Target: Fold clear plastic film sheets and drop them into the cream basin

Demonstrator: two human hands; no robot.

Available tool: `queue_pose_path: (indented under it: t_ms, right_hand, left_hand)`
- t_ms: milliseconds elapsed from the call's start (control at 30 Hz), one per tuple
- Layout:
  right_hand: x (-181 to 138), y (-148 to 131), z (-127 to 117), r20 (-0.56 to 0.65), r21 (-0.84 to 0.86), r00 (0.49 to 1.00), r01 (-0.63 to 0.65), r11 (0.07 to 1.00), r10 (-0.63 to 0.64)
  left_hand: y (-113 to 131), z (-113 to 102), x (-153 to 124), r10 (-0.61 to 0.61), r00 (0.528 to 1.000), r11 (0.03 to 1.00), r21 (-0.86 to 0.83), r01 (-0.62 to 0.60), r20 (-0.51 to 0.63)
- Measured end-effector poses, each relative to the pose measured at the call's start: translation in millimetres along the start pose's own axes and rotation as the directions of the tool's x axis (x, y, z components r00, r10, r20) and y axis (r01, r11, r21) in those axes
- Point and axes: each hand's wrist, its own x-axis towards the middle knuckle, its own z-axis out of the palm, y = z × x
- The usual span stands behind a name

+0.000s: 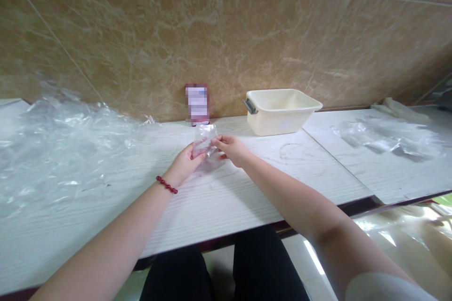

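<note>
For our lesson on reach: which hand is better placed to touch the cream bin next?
Probably the right hand: it is nearer the cream bin, though both it and the left hand hold the clear bag.

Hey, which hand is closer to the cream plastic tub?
Right. The right hand is in front and to the left of the cream plastic tub, not touching it; the left hand is farther to the left.

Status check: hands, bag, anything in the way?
Left hand and right hand both holding clear bag. Cream tub and loose plastic heap off to opposite sides, apart from both hands.
</note>
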Motion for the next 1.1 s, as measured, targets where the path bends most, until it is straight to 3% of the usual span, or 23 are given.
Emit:
queue_pose_path:
  t_ms: [200,300,400,533,633,933,1100]
  right_hand:
    - [-2.7,-0.4,4.3,0.002,0.148,0.999,0.046,0.988,-0.047]
    - [-1.1,1.6,4.1,-0.017,0.165,0.998,0.058,0.985,-0.055]
    - [1.0,2.9,2.7,-0.041,0.134,0.997,0.065,0.989,-0.060]
    - [2.2,2.8,0.9,-0.055,0.108,0.996,0.078,0.991,-0.073]
    - [2.2,2.5,-0.2,-0.033,0.105,0.997,0.073,0.992,-0.070]
    - [0.9,-0.2,-1.6,-0.043,0.093,0.998,0.059,0.994,-0.055]
    - [5.4,1.0,-5.8,-0.049,0.078,0.996,0.076,0.994,-0.072]
  left_hand:
    - [-1.2,1.8,-1.1,0.129,0.991,0.984,0.126,-0.124,-0.025]
    - [-0.1,2.1,-2.4,0.099,0.993,0.992,0.080,-0.094,-0.066]
    - [1.8,2.9,-2.6,0.041,0.993,0.996,-0.070,-0.049,-0.109]
    - [7.8,5.0,-2.7,-0.068,0.998,0.939,-0.338,0.062,-0.006]
    - [12.6,6.2,-3.5,-0.089,0.995,0.899,-0.427,0.103,0.053]
    - [14.2,4.1,-2.1,-0.122,0.986,0.844,-0.510,0.165,0.116]
    - [16.1,4.1,-5.0,-0.069,0.987,0.892,-0.435,0.128,0.148]
